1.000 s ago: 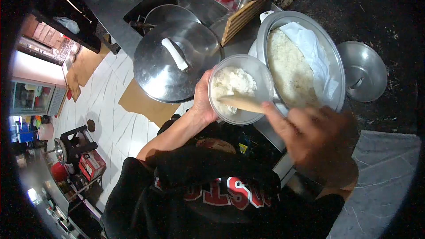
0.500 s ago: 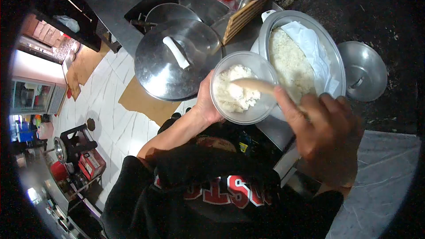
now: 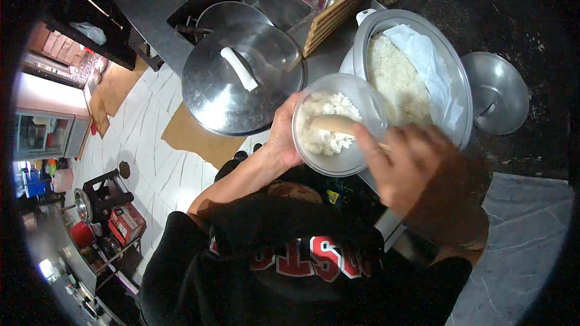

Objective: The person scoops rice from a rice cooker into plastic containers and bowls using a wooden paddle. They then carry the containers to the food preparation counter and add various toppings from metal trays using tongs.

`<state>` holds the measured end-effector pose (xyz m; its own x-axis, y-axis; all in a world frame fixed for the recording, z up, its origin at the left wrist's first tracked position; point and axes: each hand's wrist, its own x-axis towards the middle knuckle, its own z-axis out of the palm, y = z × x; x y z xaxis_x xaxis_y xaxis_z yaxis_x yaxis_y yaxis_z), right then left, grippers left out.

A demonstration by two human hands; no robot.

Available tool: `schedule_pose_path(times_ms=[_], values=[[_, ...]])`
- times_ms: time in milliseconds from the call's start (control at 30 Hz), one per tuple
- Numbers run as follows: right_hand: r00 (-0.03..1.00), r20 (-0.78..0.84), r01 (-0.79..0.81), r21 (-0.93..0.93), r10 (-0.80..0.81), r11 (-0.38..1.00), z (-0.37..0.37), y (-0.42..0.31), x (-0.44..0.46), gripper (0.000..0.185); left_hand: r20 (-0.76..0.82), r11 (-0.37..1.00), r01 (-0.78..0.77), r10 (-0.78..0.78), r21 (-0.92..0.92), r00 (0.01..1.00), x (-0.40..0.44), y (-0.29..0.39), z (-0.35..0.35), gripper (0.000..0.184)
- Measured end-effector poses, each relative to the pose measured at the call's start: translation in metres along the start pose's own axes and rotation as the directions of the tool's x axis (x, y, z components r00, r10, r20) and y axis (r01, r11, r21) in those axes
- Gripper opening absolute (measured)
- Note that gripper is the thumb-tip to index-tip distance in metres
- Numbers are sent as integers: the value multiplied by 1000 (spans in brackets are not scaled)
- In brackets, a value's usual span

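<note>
My left hand (image 3: 285, 130) is wrapped round the side of a clear plastic tub (image 3: 370, 105), whose mouth faces up toward me. White cooked rice (image 3: 344, 107) lies inside it. In my right hand (image 3: 405, 166), somewhat blurred, is a wooden rice paddle (image 3: 333, 123); its blade is inside the tub, against the rice. Just beyond the tub stands a large oval rice pot (image 3: 462, 84) full of cooked rice, with a white cloth (image 3: 423, 66) lying over its right part.
Left of the tub is a big round metal lid (image 3: 205, 93) with a white handle. A wooden slatted board (image 3: 329, 21) leans behind the tub. To the right sits a metal bowl (image 3: 504, 96) on the dark counter, above a grey cloth (image 3: 525, 235). A sink (image 3: 284, 0) is at the back.
The tub and my left hand have shifted slightly right and down. My right hand has moved left, bringing the paddle's blade lower and further left in the rice.
</note>
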<state>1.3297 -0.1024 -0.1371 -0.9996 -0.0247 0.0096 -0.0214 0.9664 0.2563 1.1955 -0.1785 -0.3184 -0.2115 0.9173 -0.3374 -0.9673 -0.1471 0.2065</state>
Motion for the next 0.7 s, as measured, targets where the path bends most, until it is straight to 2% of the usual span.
schedule_pose_path(times_ms=[67,133,200,300,367,400,433,567,633,700], values=[[999,-16,30,-6,-30,1000,11,1,2,35,23,1000,-2,2,10,1000,3,-1,-7,53],[997,-34,62,-13,-63,998,4,3,1,35,395,951,160,-44,-265,918,8,0,-22,53],[1000,-20,-20,-77,18,997,-25,9,0,34,366,943,177,-64,-283,928,8,2,-26,53],[1000,16,-23,-124,25,992,-36,9,-1,33,353,928,201,-82,-314,932,5,4,-28,54],[1000,15,14,-108,-12,994,-11,5,0,33,366,923,208,-81,-324,927,2,3,-27,54],[998,14,55,-91,-54,994,-2,4,1,32,162,983,78,-50,-168,986,-5,2,-11,55],[998,14,55,-92,-54,994,-4,4,0,32,-39,1000,-24,24,19,999,-8,2,-3,55],[1000,-21,17,-55,-18,998,-30,2,-5,32,-14,999,-9,10,46,1000,-3,2,-17,55],[999,-40,20,-37,-21,999,-33,-2,-7,32,109,998,1,6,-60,994,1,3,-20,55],[995,-59,74,-8,-75,997,-18,-9,-6,32,128,995,19,-6,-98,992,0,3,-21,54]])
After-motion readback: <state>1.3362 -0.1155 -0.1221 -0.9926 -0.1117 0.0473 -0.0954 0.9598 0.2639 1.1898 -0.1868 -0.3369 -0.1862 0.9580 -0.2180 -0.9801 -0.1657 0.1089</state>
